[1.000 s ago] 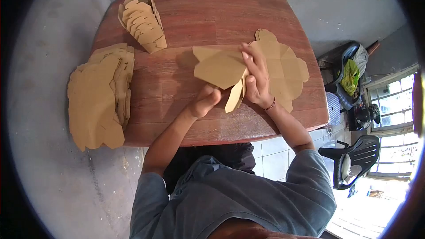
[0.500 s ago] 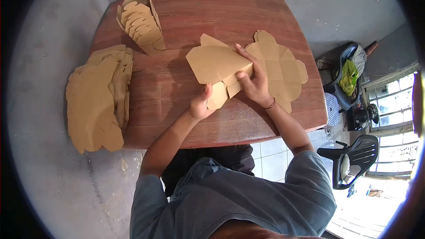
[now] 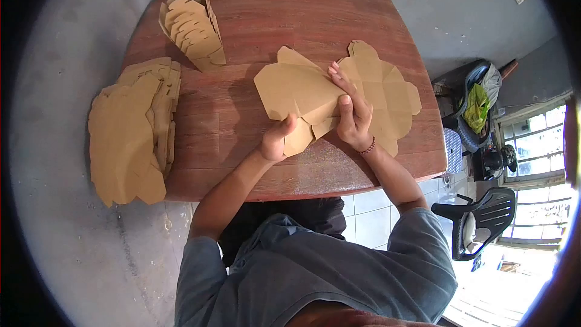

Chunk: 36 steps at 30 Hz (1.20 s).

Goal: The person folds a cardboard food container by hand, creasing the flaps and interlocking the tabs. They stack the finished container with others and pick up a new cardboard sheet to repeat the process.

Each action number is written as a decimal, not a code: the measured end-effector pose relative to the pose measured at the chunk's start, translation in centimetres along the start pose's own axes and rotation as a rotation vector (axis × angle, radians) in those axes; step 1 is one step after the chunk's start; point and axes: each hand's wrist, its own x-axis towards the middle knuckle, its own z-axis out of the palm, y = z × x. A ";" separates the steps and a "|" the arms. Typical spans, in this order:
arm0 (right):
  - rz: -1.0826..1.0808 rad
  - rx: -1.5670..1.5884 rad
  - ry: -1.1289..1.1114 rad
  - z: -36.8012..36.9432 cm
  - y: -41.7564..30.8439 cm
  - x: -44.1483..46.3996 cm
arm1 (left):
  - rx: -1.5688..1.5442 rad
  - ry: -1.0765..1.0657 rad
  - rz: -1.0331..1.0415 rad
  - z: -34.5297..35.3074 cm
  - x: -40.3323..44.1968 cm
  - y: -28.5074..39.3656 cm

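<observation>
A partly folded brown cardboard box (image 3: 299, 88), tilted with its flaps angled outward, is held over the front middle of the table. My left hand (image 3: 278, 139) grips its near-left flap, thumb on top and the other fingers hidden beneath. Against the box's right edge rests my right hand (image 3: 356, 115), its fingers stretched along the folded side and its thumb at the edge. Just to the right, flat cardboard blanks (image 3: 387, 97) lie stacked, with rounded flaps and crease lines showing.
At the table's left edge lies a thick pile of flat cardboard pieces (image 3: 127, 139), overhanging the side. Toward the back left stands an open cardboard box (image 3: 206, 48) with several folded pieces in it. Beyond the wooden table (image 3: 290, 12) on the right are chairs (image 3: 484, 221) and a window.
My right hand has slid slightly right and down along the box edge, with its fingers straighter. The box has tilted a little, and my left thumb has shifted slightly right.
</observation>
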 end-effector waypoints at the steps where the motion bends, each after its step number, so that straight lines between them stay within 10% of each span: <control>1: 0.007 -0.003 0.017 0.1 -0.1 0.0 | 0.131 0.048 -0.046 0.5 0.1 0.5; 21: 0.147 -0.172 -0.147 -0.7 0.7 0.7 | 0.417 0.448 0.056 1.1 0.9 1.1; 36: -0.024 -0.249 -0.130 -2.5 1.8 -0.7 | 0.138 0.284 -0.056 1.3 0.2 2.3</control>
